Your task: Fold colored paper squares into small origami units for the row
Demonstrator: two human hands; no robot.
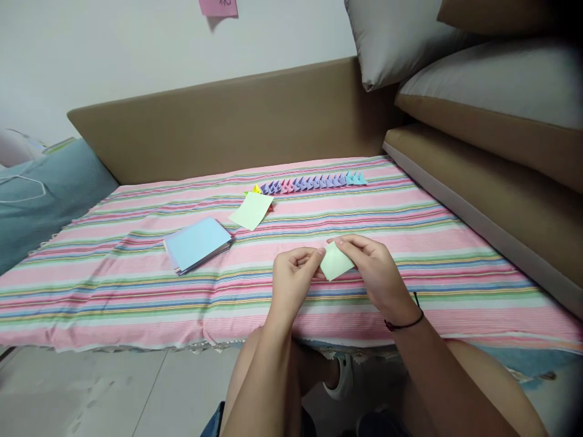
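Note:
A small pale green folded paper is held up between my two hands, just above the striped cloth. My left hand pinches its left corner between thumb and fingers. On the other side my right hand, with a dark cord bracelet at the wrist, grips the upper right edge. Ahead and to the left lies a flat pale green sheet, partly covering something red and yellow. Behind it a row of folded paper pieces in yellow, purple, pink and blue stretches to the right. A stack of paper sheets, light blue on top, rests further left.
The pink striped cloth covers the sofa seat, with some creases at left. A brown backrest stands behind. Grey and brown cushions are piled at right. A pink note hangs on the wall. Tiled floor shows below.

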